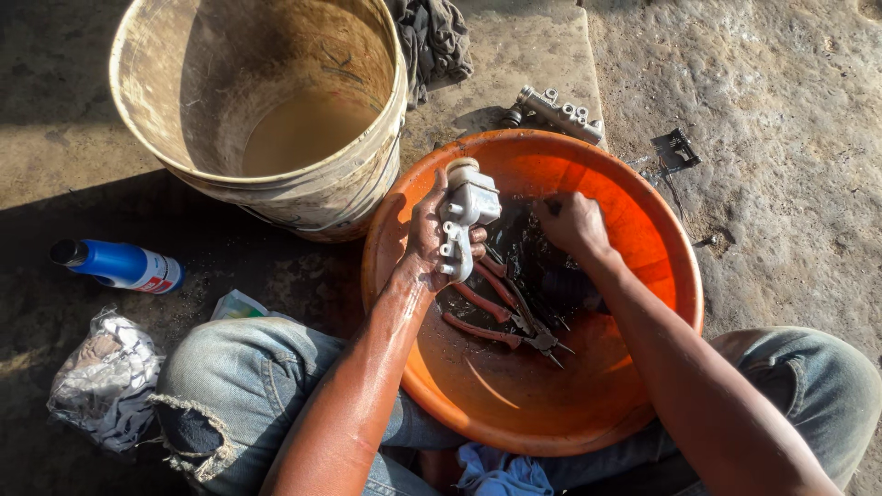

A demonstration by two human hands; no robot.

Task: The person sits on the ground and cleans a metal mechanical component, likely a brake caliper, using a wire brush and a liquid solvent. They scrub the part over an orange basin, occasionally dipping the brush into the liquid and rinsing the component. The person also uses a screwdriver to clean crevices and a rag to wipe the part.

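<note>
Left hand (pixel 424 241): closed round pale metal cylinder part (pixel 465 219), raised over orange basin (pixel 661 266), likely to drain.
Right hand (pixel 571 223): fisted on something small, unclear.
Pliers (pixel 501 317): lying in basin's dark liquid.

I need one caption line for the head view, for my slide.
Left hand holds a white plastic part over an orange basin; right hand reaches into it.

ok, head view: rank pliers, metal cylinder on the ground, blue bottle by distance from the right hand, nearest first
From the right hand:
1. Pliers, just below-left of it, inside the orange basin.
2. Metal cylinder, on the ground beyond the basin's far rim.
3. Blue bottle, far left, lying past the bucket.
</note>
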